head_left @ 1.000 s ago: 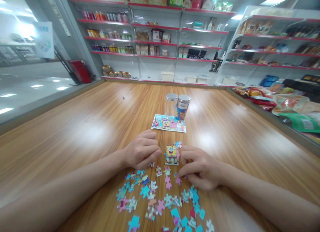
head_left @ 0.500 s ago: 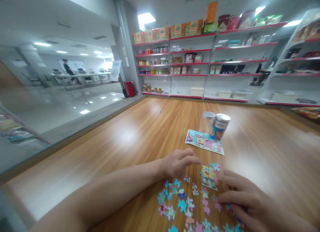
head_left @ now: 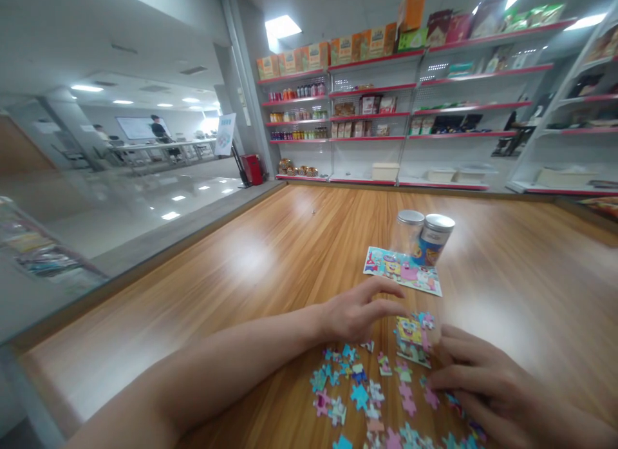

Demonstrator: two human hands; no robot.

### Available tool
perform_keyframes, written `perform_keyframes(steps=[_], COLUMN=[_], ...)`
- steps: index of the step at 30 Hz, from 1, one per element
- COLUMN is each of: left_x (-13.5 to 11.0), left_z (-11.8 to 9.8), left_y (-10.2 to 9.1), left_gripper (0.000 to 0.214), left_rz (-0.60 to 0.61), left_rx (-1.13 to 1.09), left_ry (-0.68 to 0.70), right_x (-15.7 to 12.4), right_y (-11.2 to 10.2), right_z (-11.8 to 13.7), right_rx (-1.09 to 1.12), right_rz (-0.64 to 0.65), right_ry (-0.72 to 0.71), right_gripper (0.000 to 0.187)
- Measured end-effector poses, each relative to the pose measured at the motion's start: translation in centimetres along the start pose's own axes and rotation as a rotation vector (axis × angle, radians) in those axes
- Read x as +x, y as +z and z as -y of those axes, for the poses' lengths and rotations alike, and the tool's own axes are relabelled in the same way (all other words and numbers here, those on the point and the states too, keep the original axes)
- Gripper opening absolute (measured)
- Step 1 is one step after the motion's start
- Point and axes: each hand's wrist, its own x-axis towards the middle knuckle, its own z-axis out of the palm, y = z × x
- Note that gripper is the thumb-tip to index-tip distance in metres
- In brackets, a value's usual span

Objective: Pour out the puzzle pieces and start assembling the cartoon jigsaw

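Observation:
My left hand (head_left: 355, 310) hovers at the upper left of a partly joined jigsaw section (head_left: 409, 331) with a yellow cartoon face. Its fingers are apart and nothing shows between them. To the right of that section my right hand (head_left: 483, 375) rests low over the table, fingers stretched out and spread. One fingertip touches or nearly touches a pink puzzle piece (head_left: 431, 399); other pieces lie partly hidden under this hand. Loose blue, pink and white puzzle pieces (head_left: 360, 396) are scattered between my forearms and the near edge of view.
Beyond my hands lies a picture sheet (head_left: 403, 273) with cartoon figures. A clear jar (head_left: 409, 232) and a blue-labelled can (head_left: 434, 239) with silver lids stand at its far edge. Stocked shelves (head_left: 371, 140) line the back of the wooden table (head_left: 270, 262). People are far off at left.
My left hand's index finger has lifted and parted from the finger below it. My right hand stays by the pink piece. The whole view has shifted slightly.

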Motion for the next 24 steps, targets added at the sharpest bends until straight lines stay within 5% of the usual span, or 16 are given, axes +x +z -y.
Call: perform_keyframes(steps=[15,24], left_x=[0.6,1.2], left_z=[-0.8,-0.9], left_y=[-0.8,-1.0], left_gripper=[0.031,0.047], left_rz=[0.131,0.288], left_rx=[-0.066,-0.073], left_ry=[0.092,-0.052], right_x=[0.6,0.8], right_y=[0.4,0.6], right_z=[0.2,0.1], right_rx=[0.118,0.065], right_rz=[-0.035,-0.048], right_ry=[-0.006,-0.017], right_gripper=[0.034,0.033])
